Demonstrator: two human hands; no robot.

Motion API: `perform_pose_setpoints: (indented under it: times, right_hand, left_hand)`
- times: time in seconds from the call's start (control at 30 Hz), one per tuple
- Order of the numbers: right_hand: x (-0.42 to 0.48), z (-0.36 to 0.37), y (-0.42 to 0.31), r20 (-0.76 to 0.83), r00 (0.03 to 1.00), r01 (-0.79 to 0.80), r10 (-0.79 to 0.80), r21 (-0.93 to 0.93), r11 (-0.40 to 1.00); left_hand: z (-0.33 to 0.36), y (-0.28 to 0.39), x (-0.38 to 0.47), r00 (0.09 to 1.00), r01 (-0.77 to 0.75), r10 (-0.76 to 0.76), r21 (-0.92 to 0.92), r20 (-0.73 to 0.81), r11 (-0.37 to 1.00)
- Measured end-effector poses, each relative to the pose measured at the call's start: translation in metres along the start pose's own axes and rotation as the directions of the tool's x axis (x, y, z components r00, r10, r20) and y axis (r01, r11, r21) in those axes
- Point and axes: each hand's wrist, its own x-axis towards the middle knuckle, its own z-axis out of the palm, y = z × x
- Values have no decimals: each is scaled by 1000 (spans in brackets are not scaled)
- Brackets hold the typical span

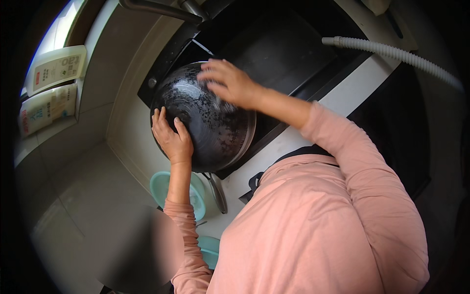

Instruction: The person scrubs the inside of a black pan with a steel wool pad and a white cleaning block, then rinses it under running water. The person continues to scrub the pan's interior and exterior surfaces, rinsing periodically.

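A dark wok (205, 136) leans bottom-up over the near end of a black sink (279, 47). Its outer surface looks wet and worn, with patchy black coating and ring-shaped scratches. My left hand (172, 137) holds the wok at its left side, thumb and fingers spread on the curved metal. Over the wok's upper right, my right hand (229, 82) is blurred by motion. Beneath its fingers and palm shows a silvery, rough scouring pad (224, 106), mostly hidden by the hand.
A metal faucet (165, 11) overhangs the sink's back edge. A white corrugated hose (389, 55) reaches in from the right. Turquoise basins (158, 189) and a dark-handled utensil (218, 196) sit on the white counter near my left arm. Printed packages (57, 70) stand on the ledge.
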Motion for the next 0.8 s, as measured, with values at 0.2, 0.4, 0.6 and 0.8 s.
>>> perform_pose_setpoints:
  times: [0.2, 0.4, 0.6, 0.8]
  right_hand:
    - [-14, 0, -16, -5, 1000, 14, -14, 66, 998]
    - [-75, -12, -58, 207, 960, 175, -190, 87, 981]
    - [41, 22, 3, 10, 999, 32, -32, 2, 999]
    - [9, 13, -15, -41, 997, 67, -71, -86, 994]
  left_hand:
    - [2, -1, -1, 1000, 20, -20, -9, -16, 1000]
    - [-4, 2, -3, 999, 37, -37, -4, 7, 999]
    - [-1, 3, 0, 1000, 9, -9, -8, -7, 1000]
    - [3, -2, -1, 999, 14, -15, -23, -49, 1000]
